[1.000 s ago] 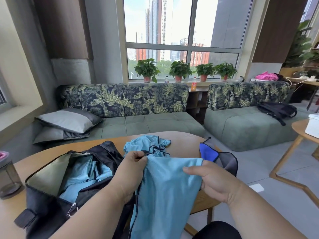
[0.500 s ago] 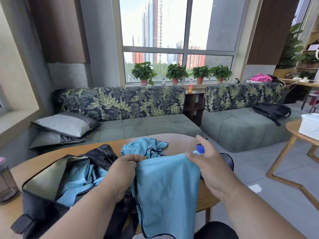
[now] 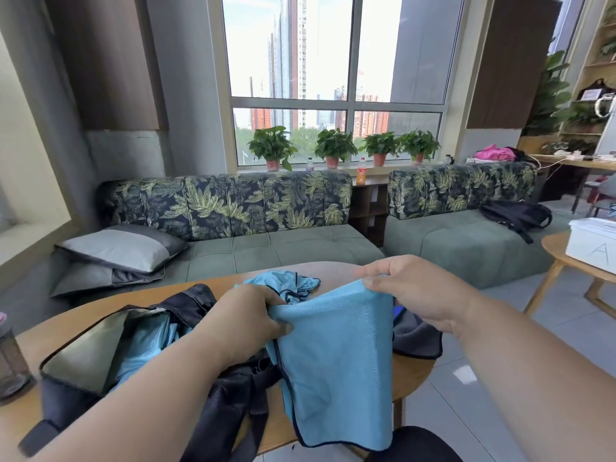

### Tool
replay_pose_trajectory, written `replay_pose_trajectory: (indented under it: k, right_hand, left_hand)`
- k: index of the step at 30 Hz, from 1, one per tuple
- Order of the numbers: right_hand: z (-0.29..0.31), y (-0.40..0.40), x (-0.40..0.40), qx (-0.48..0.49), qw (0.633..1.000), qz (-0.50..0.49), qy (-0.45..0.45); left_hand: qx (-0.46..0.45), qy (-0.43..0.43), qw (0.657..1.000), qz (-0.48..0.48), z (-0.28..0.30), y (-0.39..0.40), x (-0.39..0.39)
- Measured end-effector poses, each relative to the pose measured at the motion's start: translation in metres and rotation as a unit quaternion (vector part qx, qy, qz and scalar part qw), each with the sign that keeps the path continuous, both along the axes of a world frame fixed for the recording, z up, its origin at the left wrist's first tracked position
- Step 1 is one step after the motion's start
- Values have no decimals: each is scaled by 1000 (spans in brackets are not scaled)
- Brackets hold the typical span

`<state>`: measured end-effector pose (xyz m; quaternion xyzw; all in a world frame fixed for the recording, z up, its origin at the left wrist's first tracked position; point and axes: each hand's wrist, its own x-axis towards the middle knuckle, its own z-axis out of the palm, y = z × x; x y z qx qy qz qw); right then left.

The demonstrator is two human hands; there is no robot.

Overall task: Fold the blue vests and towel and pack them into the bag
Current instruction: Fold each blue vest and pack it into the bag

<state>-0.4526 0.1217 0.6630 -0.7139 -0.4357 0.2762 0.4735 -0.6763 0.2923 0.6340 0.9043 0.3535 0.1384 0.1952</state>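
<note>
A green sofa (image 3: 283,251) with a leaf-patterned back is seen at 12 o'clock beyond the round wooden counter (image 3: 410,375), and a second sofa section (image 3: 466,241) is set at 2 o'clock with a black backpack (image 3: 516,216) laid on its seat. Two grey pillows (image 3: 120,251) are stacked at the sofa's 9 o'clock end. Four potted plants (image 3: 335,148) are lined along the window sill.

On the counter, at 8 o'clock from its middle, the dark bag (image 3: 83,371) is lying open, and light blue cloth (image 3: 143,348) is seen inside it. At the counter's 12 o'clock edge a crumpled blue vest (image 3: 283,283) with dark trim is lying. At the 3 o'clock edge a dark grey cloth (image 3: 416,338) with a bright blue patch is partly hidden behind the right wrist.

A light blue vest (image 3: 336,371) with dark edging is held up over the near part of the counter, hanging down past its 6 o'clock edge. Its upper left corner is gripped by the left hand (image 3: 246,321), whose fingers are curled tightly around bunched cloth. Its upper right corner is pinched by the right hand (image 3: 423,291) between thumb and fingers (image 3: 373,271).

A dark jar (image 3: 11,365) is standing at the counter's 9 o'clock edge. At 3 o'clock a white box (image 3: 593,248) is resting on a smaller wooden side table (image 3: 563,258).
</note>
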Motion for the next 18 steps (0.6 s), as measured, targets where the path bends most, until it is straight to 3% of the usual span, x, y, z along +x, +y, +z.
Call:
replay_pose_trajectory:
  k: [7, 12, 15, 18]
  right_hand:
    - [15, 5, 31, -93, 991, 65, -65]
    - [27, 25, 56, -139, 970, 3, -201]
    - [44, 40, 75, -156, 933, -44, -321]
    - [59, 48, 92, -120, 923, -91, -354]
  left_hand:
    - [150, 63, 987, 11, 16, 12, 43]
    - [166, 55, 984, -2, 25, 38, 85]
    - [181, 12, 983, -9, 37, 55, 109]
    - [214, -80, 973, -16, 51, 64, 123]
